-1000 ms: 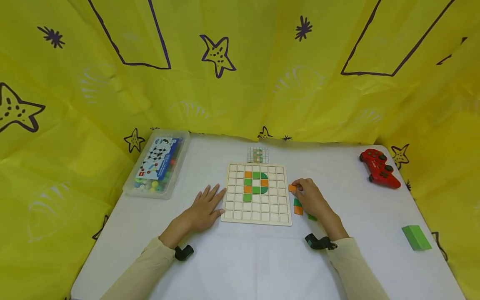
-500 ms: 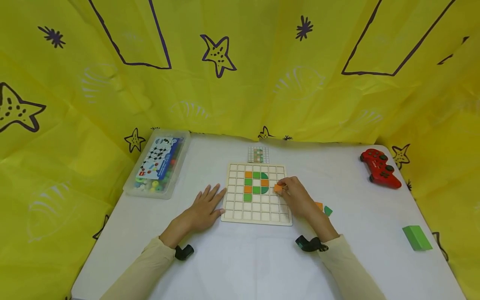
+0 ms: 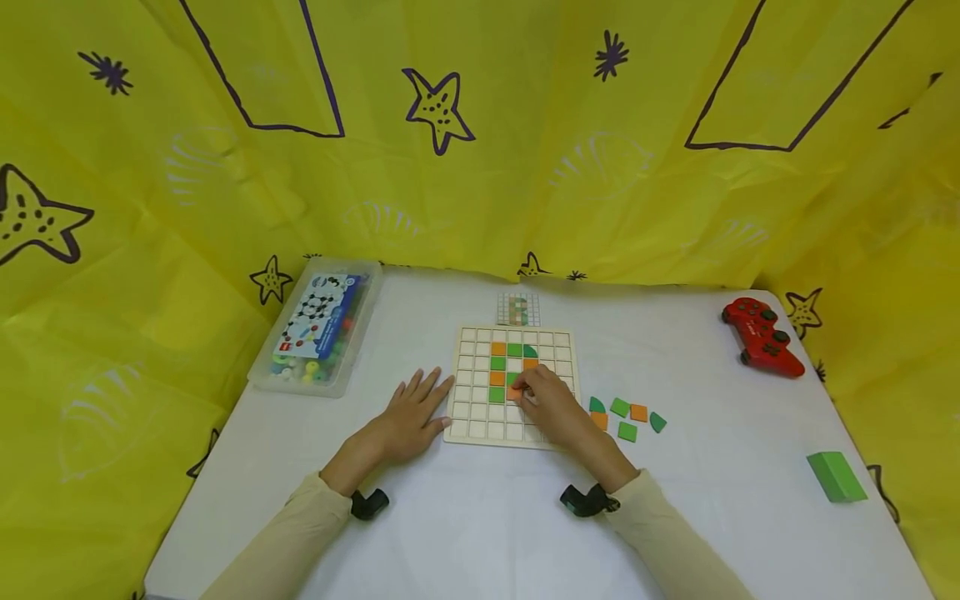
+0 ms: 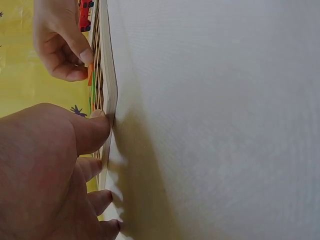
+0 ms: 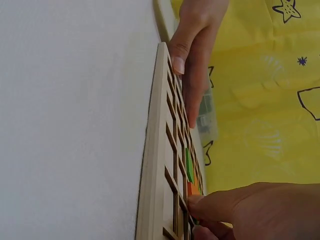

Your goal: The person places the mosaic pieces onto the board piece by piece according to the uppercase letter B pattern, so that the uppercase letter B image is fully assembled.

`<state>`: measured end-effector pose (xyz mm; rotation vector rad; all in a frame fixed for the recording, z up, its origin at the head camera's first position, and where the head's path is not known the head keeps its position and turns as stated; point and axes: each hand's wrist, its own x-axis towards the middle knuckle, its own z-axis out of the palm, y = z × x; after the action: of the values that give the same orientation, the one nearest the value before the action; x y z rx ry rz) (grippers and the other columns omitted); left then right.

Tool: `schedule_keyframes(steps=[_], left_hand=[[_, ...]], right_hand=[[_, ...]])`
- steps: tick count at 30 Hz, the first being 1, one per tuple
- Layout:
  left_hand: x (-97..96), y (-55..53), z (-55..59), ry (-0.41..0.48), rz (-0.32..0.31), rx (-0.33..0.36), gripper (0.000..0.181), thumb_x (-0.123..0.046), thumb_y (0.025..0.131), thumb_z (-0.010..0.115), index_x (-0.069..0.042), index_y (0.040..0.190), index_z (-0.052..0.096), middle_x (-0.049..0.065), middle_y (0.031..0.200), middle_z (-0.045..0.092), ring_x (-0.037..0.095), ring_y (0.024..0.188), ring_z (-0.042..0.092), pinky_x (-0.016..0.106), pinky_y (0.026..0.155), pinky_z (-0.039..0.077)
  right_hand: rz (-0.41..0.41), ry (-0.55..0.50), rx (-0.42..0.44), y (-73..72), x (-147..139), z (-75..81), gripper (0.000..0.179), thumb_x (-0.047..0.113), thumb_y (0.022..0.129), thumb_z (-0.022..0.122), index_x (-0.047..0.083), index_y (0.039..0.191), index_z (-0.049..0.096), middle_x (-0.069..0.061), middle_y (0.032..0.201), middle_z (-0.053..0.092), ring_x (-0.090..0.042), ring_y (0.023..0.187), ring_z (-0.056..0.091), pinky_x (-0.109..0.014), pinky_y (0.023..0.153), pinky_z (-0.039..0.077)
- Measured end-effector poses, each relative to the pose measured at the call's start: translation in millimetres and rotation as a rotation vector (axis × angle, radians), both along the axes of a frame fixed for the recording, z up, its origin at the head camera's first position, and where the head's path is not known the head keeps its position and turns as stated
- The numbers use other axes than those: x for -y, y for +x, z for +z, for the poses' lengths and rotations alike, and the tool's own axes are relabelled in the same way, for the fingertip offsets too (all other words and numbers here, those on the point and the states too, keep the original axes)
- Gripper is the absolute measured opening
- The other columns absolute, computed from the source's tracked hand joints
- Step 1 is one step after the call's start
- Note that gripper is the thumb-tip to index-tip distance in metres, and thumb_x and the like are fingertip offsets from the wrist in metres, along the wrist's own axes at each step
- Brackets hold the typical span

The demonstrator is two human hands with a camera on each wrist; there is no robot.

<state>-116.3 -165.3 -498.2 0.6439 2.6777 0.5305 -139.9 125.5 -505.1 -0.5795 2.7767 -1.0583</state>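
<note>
A wooden grid board (image 3: 471, 429) lies mid-table, with orange and green tiles set in some of its cells. My right hand (image 3: 553, 407) pinches an orange square tile (image 3: 513, 393) between thumb and fingers, at a cell just right of the lowest green tile (image 3: 497, 395). In the right wrist view that orange tile (image 5: 193, 189) sits at the board's surface beside a green one. My left hand (image 3: 408, 421) lies with fingers spread, its thumb and a fingertip on the board's left edge. Behind the board is a small pattern card (image 3: 518, 309) with a coloured grid.
Several loose tiles (image 3: 627, 432), orange and green, lie right of the board, partly behind my right forearm. A clear box of beads (image 3: 315, 329) stands at the left. A red game controller (image 3: 762, 337) and a green block (image 3: 836, 477) are at the right.
My right hand has carried the orange tile leftward from beside the board, across its right part, to the cell near the green tile. The left hand has stayed in place.
</note>
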Motion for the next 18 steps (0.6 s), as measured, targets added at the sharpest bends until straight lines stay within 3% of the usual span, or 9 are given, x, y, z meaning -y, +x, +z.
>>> schedule_keyframes(steps=[6,18], left_hand=[[-0.2,1.1,3.0,0.01,0.005,0.012,0.068,-0.038,0.113,0.047,-0.012,0.17,0.02,0.017,0.177,0.01,0.045,0.163,0.002,0.066,0.128,0.008],[-0.7,1.0,2.3,0.015,0.009,0.012,0.068,-0.036,0.113,0.048,-0.012,0.17,0.02,0.017,0.177,0.01,0.045,0.162,0.002,0.067,0.128,0.008]], right_hand=[[-0.003,0.037,-0.048,2.4,3.8,-0.3,0.008,0.006,0.102,0.069,0.01,0.105,0.075,-0.002,0.109,0.065,-0.021,0.103,0.062,-0.036,0.089,0.057],[0.035,0.064,-0.08,4.9,-0.2,0.2,0.011,0.008,0.1,0.074,0.012,0.109,0.076,-0.002,0.112,0.062,-0.021,0.102,0.059,-0.036,0.088,0.054]])
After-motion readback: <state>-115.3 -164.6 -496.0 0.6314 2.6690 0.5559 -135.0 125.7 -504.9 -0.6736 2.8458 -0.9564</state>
